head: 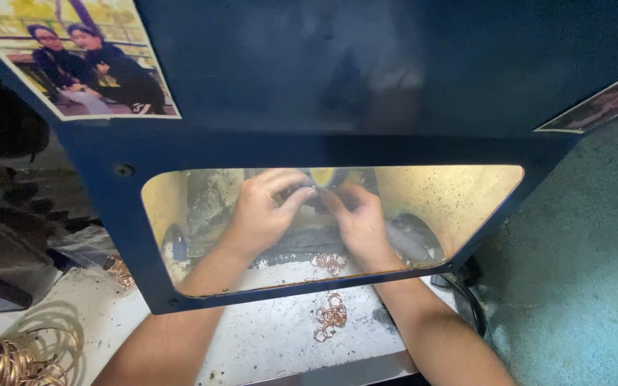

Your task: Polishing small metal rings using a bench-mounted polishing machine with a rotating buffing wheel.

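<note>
- A dark blue hood [337, 78] with one clear window [452, 207] stands above and around both hands; two photo prints are stuck to it, one far up-left [84, 57] and one at the upper right edge [606, 104].
- The white, speckled worktop [266, 336] lies under the forearms and runs back beneath the hood.
- A coil of copper-coloured wire hoops [8, 357] lies well to the left of the left forearm; too many to count.
- The left hand [262, 211] and the right hand [359, 221] meet behind the window, fingertips pinched together on one small ring [317, 191], held up against a yellow wheel [327, 176] just beyond them. The ring is mostly hidden, so each grip is a judgement.
- Two small heaps of thin copper rings lie on the worktop, one just below the right hand [329, 261], one between the forearms [330, 316]; each roughly a dozen, not countable.
- Such a ring is likely light, thin, springy and easily bent; take it by opposite edges of the rim.
</note>
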